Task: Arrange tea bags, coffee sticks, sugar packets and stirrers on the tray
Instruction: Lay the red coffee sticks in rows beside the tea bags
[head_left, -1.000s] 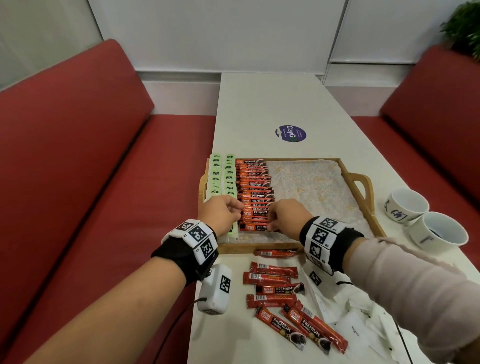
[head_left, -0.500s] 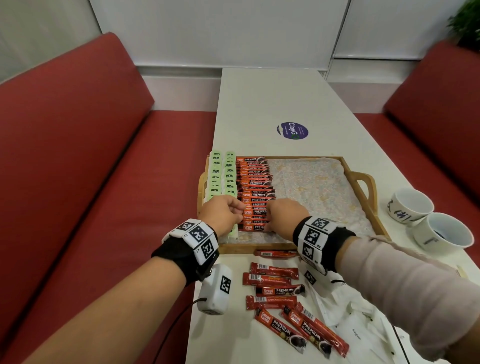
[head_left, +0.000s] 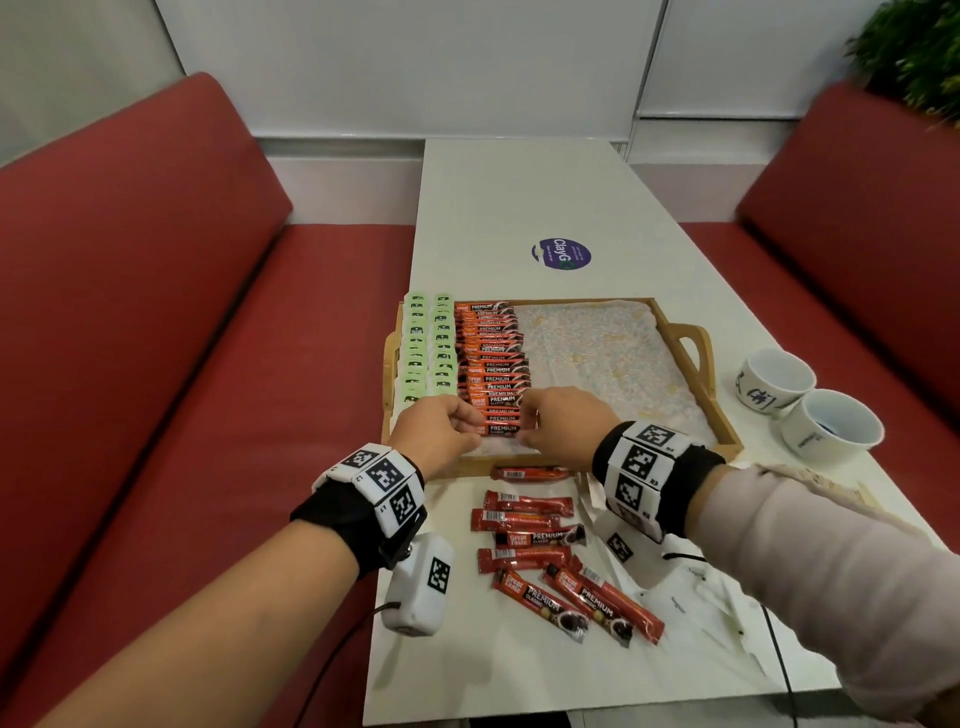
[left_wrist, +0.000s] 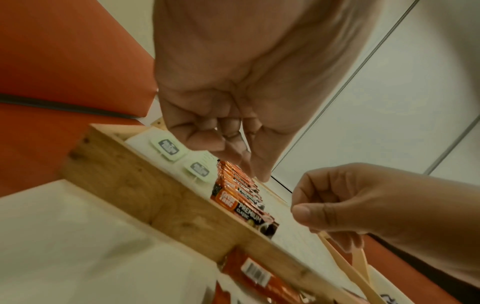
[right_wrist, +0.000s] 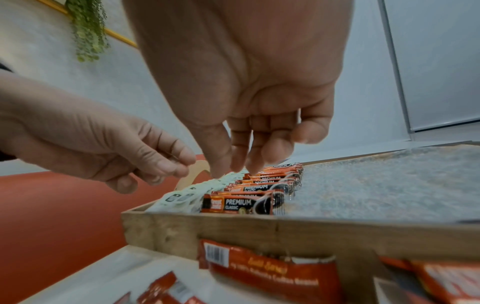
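Both hands — left hand (head_left: 441, 431), right hand (head_left: 563, 423) — hover knuckles-up over the coffee sticks (head_left: 493, 374), grip loosely curled, holding nothing.

this looks like a café or canteen booth. a long white table (head_left: 519, 208) runs between two red padded bench seats (head_left: 156, 312), one on each side, up against a plain white panelled wall (head_left: 415, 62). a round purple branded sticker (head_left: 561, 253) sits on the tabletop. two white cups (head_left: 805, 400) stand near the right edge, beside a wooden serving tray (head_left: 696, 353) lined with patterned paper. a green plant (head_left: 914, 47) rises behind the right bench, another trails down a wall.
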